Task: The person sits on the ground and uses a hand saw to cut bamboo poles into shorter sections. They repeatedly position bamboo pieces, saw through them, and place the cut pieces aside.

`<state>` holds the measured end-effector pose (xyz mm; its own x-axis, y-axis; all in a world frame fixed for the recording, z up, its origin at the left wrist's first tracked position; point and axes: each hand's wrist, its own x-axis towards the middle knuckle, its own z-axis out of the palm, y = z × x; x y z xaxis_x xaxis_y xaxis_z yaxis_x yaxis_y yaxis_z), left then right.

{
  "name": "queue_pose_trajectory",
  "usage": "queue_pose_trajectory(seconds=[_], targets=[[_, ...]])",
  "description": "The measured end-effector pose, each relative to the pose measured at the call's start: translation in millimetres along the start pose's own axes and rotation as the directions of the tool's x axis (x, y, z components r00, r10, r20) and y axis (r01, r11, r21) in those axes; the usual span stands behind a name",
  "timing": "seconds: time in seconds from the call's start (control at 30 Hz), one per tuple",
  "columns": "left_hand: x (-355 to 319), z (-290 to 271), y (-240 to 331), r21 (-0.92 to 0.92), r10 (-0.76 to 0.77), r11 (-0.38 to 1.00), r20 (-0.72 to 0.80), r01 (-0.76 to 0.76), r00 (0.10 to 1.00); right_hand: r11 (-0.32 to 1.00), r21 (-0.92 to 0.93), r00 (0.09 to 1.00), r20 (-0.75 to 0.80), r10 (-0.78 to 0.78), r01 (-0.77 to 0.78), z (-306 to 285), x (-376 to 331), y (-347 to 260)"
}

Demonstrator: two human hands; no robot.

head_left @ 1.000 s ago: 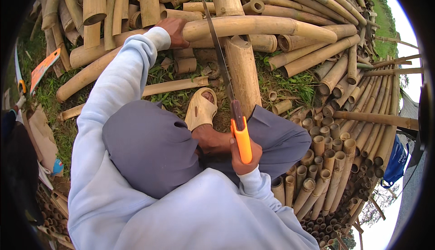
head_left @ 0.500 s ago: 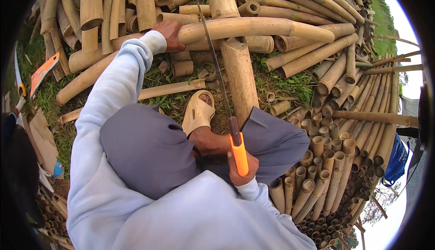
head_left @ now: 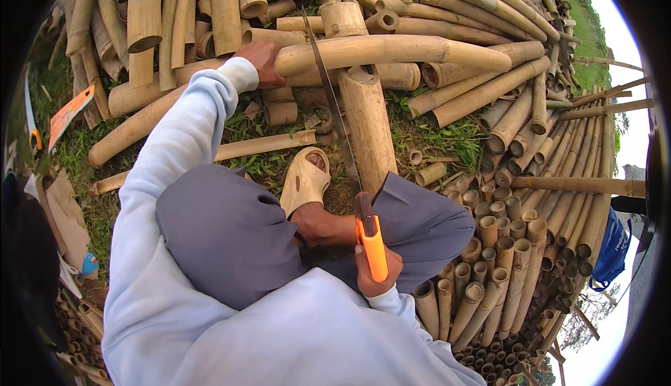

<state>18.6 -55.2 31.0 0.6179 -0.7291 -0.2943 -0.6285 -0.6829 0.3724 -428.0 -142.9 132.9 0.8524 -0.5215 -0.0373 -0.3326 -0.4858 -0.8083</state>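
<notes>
My left hand is closed around the left end of a tan bamboo pole. The pole lies crosswise over an upright bamboo post. In my right hand, low in front of my body, is the orange handle of a handsaw. Its long dark blade runs up and away, crossing the pole a short way right of my left hand. From here I cannot tell how deep the teeth sit in the bamboo.
Cut bamboo pieces are heaped beyond the pole, and short bamboo tubes stand packed at the right. One sandalled foot rests beside the post. Far left are another saw and an orange sheet; a blue bag hangs right.
My right hand and the saw have drawn back slightly toward my body. The pole sits slightly lower in the picture, and my left hand keeps its grip.
</notes>
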Motion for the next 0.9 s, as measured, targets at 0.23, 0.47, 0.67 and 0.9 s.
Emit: queue_pose_trajectory(seconds=[0.23,0.47,0.67,0.9], targets=[[-7.6,13.4,0.0,0.032,-0.018,0.999,0.021,0.018,1.0,0.997,-0.005,0.997,0.005,-0.083,0.083,-1.7,4.6,-9.5],[8.6,10.9,-7.7,-0.001,0.034,0.999,-0.022,-0.034,0.999,0.984,0.121,0.991,0.0,-0.13,0.129,21.0,73.2,6.9],[9.7,6.6,-19.1,-0.112,0.077,0.991,0.055,-0.07,0.996,0.981,0.117,0.988,-0.031,-0.15,0.152,28.0,61.3,14.2],[20.5,-2.6,-14.6,-0.159,0.105,0.983,0.107,-0.088,0.989,0.986,0.031,0.985,-0.067,-0.16,0.163,18.8,26.7,21.4]])
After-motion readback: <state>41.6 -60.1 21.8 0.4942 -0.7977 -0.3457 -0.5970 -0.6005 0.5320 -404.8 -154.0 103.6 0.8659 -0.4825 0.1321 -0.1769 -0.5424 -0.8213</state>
